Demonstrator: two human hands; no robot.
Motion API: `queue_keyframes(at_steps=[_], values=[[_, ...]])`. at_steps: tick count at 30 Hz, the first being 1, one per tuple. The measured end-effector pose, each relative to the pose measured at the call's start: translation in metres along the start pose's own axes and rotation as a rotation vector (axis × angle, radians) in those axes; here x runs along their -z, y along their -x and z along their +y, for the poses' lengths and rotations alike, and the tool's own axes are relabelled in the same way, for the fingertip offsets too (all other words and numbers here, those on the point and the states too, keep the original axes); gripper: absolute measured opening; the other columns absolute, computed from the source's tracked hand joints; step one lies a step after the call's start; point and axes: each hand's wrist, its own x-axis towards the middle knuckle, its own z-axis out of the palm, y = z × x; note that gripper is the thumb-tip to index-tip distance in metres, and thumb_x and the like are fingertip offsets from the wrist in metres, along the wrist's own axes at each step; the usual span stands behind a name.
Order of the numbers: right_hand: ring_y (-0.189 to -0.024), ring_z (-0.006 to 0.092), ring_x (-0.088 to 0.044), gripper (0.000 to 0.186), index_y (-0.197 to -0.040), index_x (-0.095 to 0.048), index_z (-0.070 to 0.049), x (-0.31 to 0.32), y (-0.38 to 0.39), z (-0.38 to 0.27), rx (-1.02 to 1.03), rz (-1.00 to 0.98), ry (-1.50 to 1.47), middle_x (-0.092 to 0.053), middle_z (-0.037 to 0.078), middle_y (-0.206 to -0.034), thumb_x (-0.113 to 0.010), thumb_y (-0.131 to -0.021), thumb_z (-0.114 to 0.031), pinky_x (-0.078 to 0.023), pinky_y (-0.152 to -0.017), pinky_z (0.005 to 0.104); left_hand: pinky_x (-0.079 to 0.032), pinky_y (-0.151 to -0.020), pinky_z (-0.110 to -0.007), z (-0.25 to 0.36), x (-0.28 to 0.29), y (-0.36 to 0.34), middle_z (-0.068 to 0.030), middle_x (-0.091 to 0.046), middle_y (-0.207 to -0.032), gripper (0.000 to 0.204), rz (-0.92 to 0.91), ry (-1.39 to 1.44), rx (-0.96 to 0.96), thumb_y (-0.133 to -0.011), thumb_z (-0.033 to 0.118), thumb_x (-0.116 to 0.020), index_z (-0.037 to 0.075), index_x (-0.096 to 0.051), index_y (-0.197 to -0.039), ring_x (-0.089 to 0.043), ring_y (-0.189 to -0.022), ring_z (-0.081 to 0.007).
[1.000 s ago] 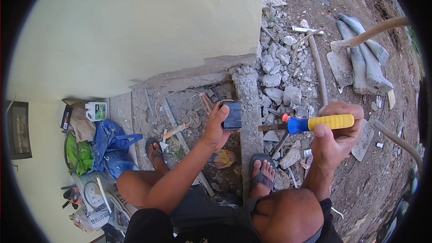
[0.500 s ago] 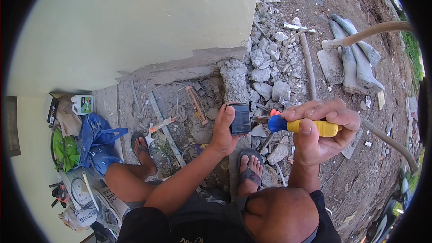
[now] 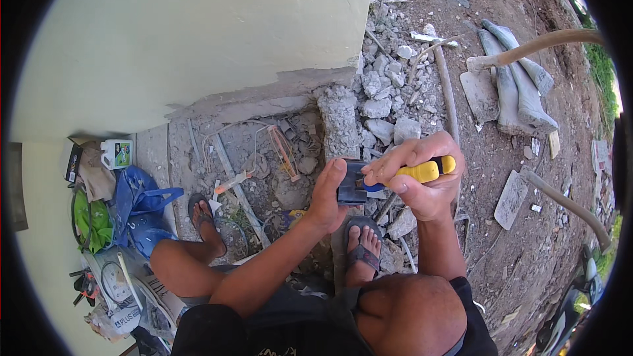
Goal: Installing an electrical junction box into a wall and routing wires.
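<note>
My left hand [image 3: 324,199] is closed around the side of a small dark rectangular box [image 3: 350,184], held up over the rubble between my feet. In my closed right hand [image 3: 428,191] is a tool with a yellow and blue handle [image 3: 420,171], lying sideways with its blue end toward the box. The fingertips of that hand reach the box's right side. The working end of the tool is hidden by my fingers and the box, so I cannot tell whether it touches.
Below the pale wall [image 3: 217,33] lies a dug-out strip with a bent orange-tipped wire frame [image 3: 282,151]. Broken concrete [image 3: 379,109] runs along the wall's corner. Rubber boots [image 3: 521,92] and long wooden handles [image 3: 554,46] are on the right. A blue bag [image 3: 142,198] and a white jug [image 3: 117,153] stand left.
My right hand has moved left with the yellow and blue tool, from apart to against the box. The left hand still holds the box in nearly the same place.
</note>
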Motion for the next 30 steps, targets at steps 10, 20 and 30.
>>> queue_keyframes(at_steps=[10,20,30], values=[[-0.064,0.0255,-0.07,0.038,-0.103,-0.04,-0.007,-0.013,0.012,-0.029,0.228,0.165,0.259,-0.065,0.014,-0.074,-0.073,-0.086,-0.001,-0.063,-0.065,0.0461,-0.052,-0.054,-0.031,0.001,-0.023,-0.007,-0.0035,-0.065,-0.091,0.053,-0.004,0.108,-0.046,-0.099,0.058,-0.054,0.008,-0.058,-0.116,-0.064,-0.073,-0.0134],[-0.065,0.0183,-0.067,0.036,-0.101,-0.042,-0.008,-0.024,-0.006,-0.03,0.177,0.185,0.374,-0.066,0.01,-0.075,-0.074,-0.085,-0.006,-0.061,-0.068,0.0411,-0.052,-0.055,-0.034,0.003,-0.006,-0.008,-0.0027,-0.064,-0.09,0.057,0.12,0.122,0.108,-0.096,0.063,-0.056,0.009,-0.06,-0.114,-0.062,-0.075,-0.014],[-0.06,0.0252,-0.068,0.032,-0.097,-0.04,-0.008,-0.021,-0.002,-0.015,0.138,0.091,0.613,-0.064,0.014,-0.07,-0.068,-0.087,0.0,-0.06,-0.055,0.0432,-0.049,-0.062,-0.031,0.006,0.01,-0.016,-0.006,-0.067,-0.091,0.063,0.07,0.008,0.034,-0.097,0.068,-0.048,0.008,-0.061,-0.11,-0.063,-0.074,-0.0158]])
